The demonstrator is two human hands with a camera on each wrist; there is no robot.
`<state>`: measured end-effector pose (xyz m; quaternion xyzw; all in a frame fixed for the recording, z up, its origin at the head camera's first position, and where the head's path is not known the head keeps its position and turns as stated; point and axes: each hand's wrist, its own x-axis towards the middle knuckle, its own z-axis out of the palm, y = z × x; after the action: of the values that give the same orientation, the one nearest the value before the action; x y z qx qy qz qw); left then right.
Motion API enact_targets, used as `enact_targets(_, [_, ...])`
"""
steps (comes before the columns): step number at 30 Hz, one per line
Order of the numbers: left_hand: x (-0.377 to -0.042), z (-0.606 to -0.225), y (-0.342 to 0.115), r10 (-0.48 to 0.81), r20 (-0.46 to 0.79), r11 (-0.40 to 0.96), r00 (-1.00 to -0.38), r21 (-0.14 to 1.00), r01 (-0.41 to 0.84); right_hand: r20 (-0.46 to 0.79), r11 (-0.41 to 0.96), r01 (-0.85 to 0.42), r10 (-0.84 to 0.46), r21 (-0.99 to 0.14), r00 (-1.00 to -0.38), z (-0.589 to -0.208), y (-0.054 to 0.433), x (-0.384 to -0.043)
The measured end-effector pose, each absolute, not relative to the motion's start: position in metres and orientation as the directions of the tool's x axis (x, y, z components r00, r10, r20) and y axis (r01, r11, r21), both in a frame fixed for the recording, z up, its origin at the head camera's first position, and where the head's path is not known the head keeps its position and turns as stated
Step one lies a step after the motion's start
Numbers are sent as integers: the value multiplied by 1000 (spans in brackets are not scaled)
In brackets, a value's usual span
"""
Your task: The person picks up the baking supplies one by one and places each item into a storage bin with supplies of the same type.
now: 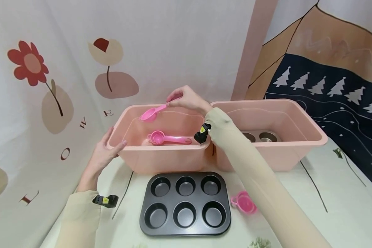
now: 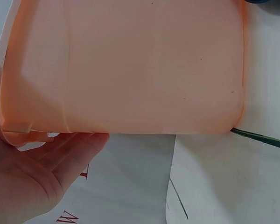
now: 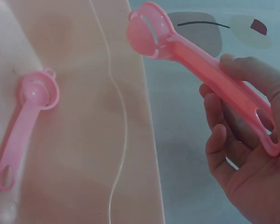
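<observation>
My right hand [image 1: 187, 98] holds a pink egg separator [image 1: 153, 113] by its handle, above the left pink bin [image 1: 161, 160]. In the right wrist view, the thumb and fingers are around the handle, and the slotted cup points away from the palm. A second pink egg separator [image 1: 170, 139] lies inside that bin, also seen in the right wrist view. At the bin's left end my left hand [image 1: 103, 153] grips the rim corner, its thumb by the front edge. The left wrist view shows the fingers under the rim, beside the bin's wall [image 2: 149, 70].
A dark muffin tin [image 1: 185, 199] with several cups lies in front of the bins. To its right is a small pink cup-shaped piece [image 1: 245, 202]. Another pink bin [image 1: 294, 155] stands at the right, with a metal muffin tin [image 1: 268, 137] partly visible inside. Printed cloth hangs behind.
</observation>
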<state>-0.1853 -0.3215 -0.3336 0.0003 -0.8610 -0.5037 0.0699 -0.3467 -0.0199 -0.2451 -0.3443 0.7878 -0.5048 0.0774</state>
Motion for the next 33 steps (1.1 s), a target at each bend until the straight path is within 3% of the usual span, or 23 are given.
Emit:
enact_targets(15, [-187, -338, -322, -75, 115, 466, -991, 882, 67, 218, 260, -452, -611, -853, -761, -266, -25, -358])
enact_targets(33, [-188, -336, -321, -86, 150, 491, -985, 867, 89, 173, 325, -534, -708, -781, -685, -278, -38, -359])
